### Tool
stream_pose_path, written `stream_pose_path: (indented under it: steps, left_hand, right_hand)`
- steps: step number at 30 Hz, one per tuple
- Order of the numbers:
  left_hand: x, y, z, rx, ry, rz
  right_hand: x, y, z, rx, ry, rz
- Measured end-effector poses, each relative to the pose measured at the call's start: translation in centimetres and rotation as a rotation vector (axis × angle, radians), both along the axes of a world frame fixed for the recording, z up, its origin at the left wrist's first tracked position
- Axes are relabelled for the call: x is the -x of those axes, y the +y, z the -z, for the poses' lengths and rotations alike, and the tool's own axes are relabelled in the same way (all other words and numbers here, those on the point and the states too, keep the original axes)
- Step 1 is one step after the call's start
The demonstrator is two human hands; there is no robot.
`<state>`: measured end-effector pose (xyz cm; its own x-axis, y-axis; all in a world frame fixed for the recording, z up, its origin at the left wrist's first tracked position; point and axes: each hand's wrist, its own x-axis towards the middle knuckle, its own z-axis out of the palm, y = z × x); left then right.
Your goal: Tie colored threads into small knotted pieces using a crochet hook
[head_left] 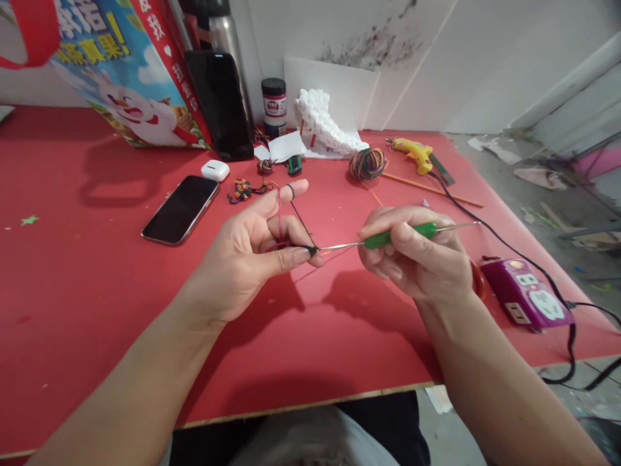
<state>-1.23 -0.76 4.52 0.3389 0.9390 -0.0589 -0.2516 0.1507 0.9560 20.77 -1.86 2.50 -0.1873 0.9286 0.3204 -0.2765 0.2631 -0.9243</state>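
My right hand (412, 249) grips a crochet hook (381, 240) by its green handle, the metal shaft pointing left. The hook's tip meets a small dark piece of crochet (310, 249), which my left hand (257, 249) pinches between thumb and fingers. Yarn runs from the piece up around my raised left index finger, dark on one side and pink on the other. A ball of multicoloured yarn (367, 164) lies behind my hands. Farther left on the table is a small multicoloured crocheted piece (242, 189).
On the red table (97, 291) lie a phone (180, 210), a white earbud case (215, 170), a yellow glue gun (412, 152) and a purple power socket box (528, 294) with black cables. A printed bag (140, 77), a dark upright phone (220, 103) and a jar (274, 107) stand behind.
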Motion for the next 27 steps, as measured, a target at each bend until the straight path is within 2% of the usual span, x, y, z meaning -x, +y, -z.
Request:
stream_pose_path:
  steps: [4, 8, 11, 17, 22, 27]
  left_hand:
    - [-0.5, -0.4, 0.3, -0.031, 0.026, -0.041]
    - [-0.9, -0.7, 0.5, -0.05, 0.055, -0.103]
    - [-1.0, -0.6, 0.5, -0.065, 0.071, -0.145]
    - [-1.3, -0.9, 0.3, -0.028, 0.13, -0.149]
    - [-1.8, -1.4, 0.0, -0.029, 0.126, -0.136]
    - [-1.9, -1.6, 0.3, -0.026, 0.155, -0.144]
  right_hand:
    - [1.1, -0.3, 0.6, 0.112, 0.118, -0.046]
    - [2.6, -0.8, 1.0, 0.184, 0.204, 0.027]
    - [3.0, -1.0, 1.0, 0.186, 0.221, 0.087]
    - [2.1, -0.8, 0.8, 0.2, 0.157, 0.089]
    - [0.9, -0.6, 0.8, 0.077, 0.007, 0.102]
    - [-0.1, -0.7, 0.7, -0.134, -0.225, 0.137]
